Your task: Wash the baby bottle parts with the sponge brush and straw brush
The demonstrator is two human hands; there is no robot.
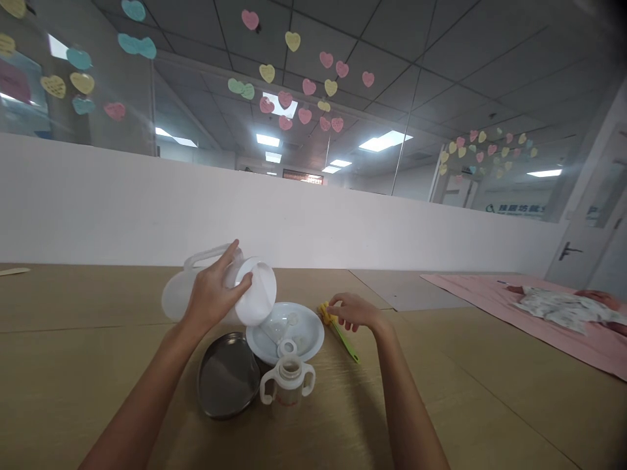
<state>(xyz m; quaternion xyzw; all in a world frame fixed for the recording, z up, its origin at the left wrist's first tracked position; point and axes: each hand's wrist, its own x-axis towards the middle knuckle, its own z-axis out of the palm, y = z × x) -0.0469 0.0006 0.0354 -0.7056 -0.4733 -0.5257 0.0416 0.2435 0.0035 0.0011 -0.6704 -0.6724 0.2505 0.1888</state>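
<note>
My left hand (213, 290) grips a clear plastic pitcher (177, 295) with a white lid (257, 292). The pitcher is tipped sideways, its lid toward a white bowl (313, 339). Inside the bowl lie small clear parts and a white ring-shaped piece (287, 347). With fingers loosely bent and apart, my right hand (353, 309) is at the yellow head of a green-handled brush (349, 346); whether it touches the head I cannot tell. Before the bowl stands an uncapped clear baby bottle (289, 382) with two white handles.
A dark metal tray (229, 377) sits left of the bowl, close against it. Behind the wooden table (470, 418) rises a low white wall (122, 202) topped with glass. A person lies partly in view on a pink mat (490, 297) at right.
</note>
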